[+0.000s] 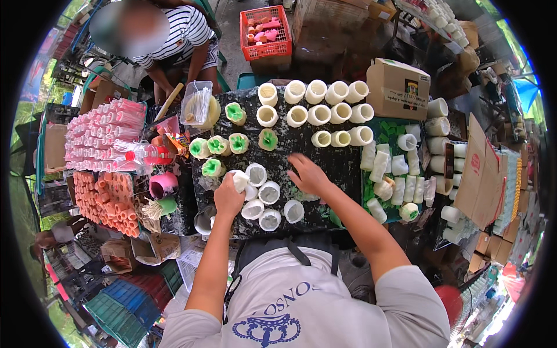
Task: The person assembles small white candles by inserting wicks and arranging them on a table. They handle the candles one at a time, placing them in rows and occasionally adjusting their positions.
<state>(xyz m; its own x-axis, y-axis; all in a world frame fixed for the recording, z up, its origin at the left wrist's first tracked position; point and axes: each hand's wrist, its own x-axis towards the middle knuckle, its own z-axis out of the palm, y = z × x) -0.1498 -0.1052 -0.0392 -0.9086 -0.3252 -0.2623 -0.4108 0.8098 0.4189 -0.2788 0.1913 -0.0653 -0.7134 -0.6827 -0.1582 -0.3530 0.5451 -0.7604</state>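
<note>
My left hand [228,197] grips a white cylindrical mould [241,180] over the dark work table [325,165]. Just right of it stand several white moulds [270,192] with open tops. My right hand [306,174] lies flat and open on the table, fingers spread, holding nothing. Moulds with green filling [219,145] stand beyond my left hand. Rows of cream cylinders [318,110] fill the far part of the table.
A tray of white cylinders [394,180] lies to the right, next to a cardboard box [399,88]. Pink tubes [101,136] and orange tubes [107,200] are stacked at the left. A person in a striped shirt [184,32] works across the table. A red crate [266,33] sits behind.
</note>
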